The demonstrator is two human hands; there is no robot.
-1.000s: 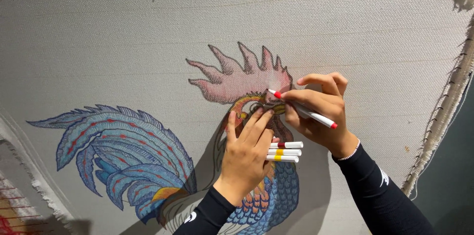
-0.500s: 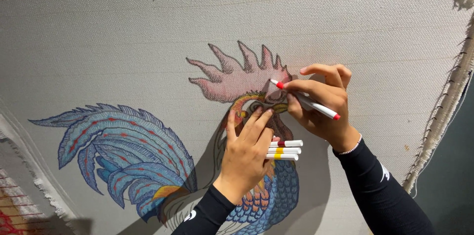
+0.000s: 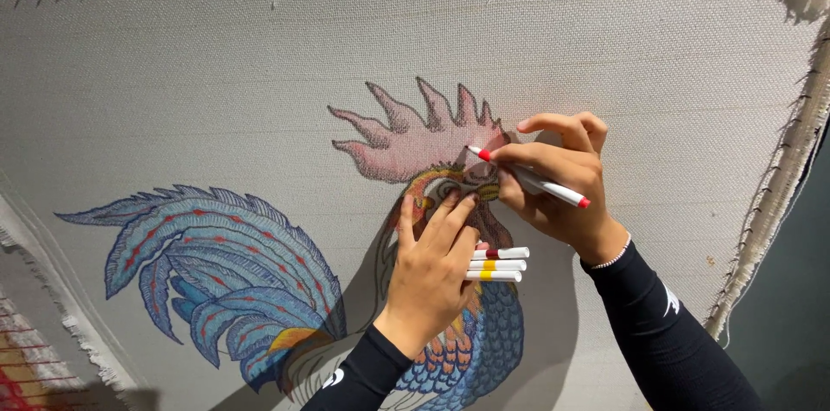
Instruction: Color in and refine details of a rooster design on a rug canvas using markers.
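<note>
right hand [image 3: 553, 178] pinching red marker [image 3: 527, 178] tip on rooster comb [image 3: 415, 139], left hand [image 3: 437, 268] gripping spare markers [image 3: 500, 264], flat on stretched canvas [image 3: 216, 91]

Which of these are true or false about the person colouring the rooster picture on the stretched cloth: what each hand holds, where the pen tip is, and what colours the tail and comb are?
1. The right hand holds a white marker with red ends. True.
2. The marker tip rests on the blue tail feathers. False: it points at the pink comb, near the rooster's head.
3. The left hand holds several spare markers while pressing flat on the cloth. True.
4. The left hand is empty. False: it holds markers banded in dark red and yellow.
5. The comb is coloured green. False: it is pink.
6. Both arms wear dark long sleeves. True.
</note>
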